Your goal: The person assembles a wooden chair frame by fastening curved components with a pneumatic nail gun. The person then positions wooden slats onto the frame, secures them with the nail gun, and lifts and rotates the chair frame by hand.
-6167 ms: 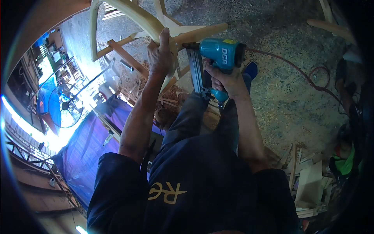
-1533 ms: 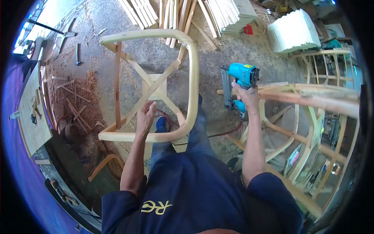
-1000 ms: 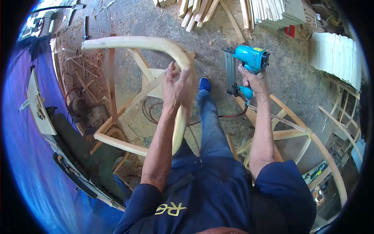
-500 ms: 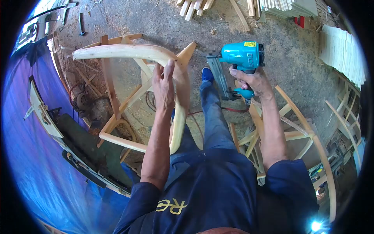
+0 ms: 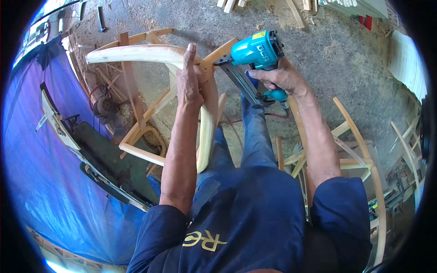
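Wooden frame (image 5: 207,123) before my legs, left of centre. Nail gun (image 5: 255,51), its nose at the frame's corner; contact unclear. Left hand (image 5: 187,86) on that corner, one digit extended; can't tell how tightly it closes. Right hand (image 5: 286,77) wrapped round the gun's handle. Blue sheet (image 5: 77,182) far left; second frame (image 5: 378,195) right.

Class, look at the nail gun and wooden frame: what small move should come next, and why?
Probably seat the nail gun squarely on the corner joint: the right hand holds its nose beside it, contact unclear, while the left hand rests against the wooden frame there.
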`<state>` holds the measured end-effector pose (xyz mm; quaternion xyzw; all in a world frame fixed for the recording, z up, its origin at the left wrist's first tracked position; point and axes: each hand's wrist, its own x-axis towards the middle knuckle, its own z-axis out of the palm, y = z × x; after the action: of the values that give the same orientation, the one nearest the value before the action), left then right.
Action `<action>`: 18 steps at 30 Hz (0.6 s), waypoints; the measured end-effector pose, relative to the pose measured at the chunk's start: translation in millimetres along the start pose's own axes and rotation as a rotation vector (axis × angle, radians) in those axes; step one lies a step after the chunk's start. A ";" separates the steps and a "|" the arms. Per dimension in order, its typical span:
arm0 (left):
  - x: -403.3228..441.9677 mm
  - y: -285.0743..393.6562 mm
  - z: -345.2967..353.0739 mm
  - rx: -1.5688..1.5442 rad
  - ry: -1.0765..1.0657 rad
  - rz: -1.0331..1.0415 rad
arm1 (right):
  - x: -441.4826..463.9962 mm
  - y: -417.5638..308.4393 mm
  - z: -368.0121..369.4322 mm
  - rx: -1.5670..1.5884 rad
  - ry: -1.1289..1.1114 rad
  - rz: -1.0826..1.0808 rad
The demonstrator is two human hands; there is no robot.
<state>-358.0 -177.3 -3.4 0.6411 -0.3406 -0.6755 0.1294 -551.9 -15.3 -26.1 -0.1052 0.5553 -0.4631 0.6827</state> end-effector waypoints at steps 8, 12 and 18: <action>-0.5 -1.6 3.2 0.016 0.017 -0.061 | 11.0 12.7 -6.2 0.074 -0.057 0.039; -0.7 -1.6 4.4 0.070 0.069 -0.095 | 10.0 8.4 -6.9 0.088 -0.076 0.062; -1.4 -5.5 7.6 0.096 0.095 -0.011 | 12.8 18.1 -9.3 0.102 -0.057 0.105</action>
<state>-363.5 -170.2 -6.1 0.6796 -0.3626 -0.6280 0.1107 -551.1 -11.5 -49.8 -0.0541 0.5163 -0.4509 0.7261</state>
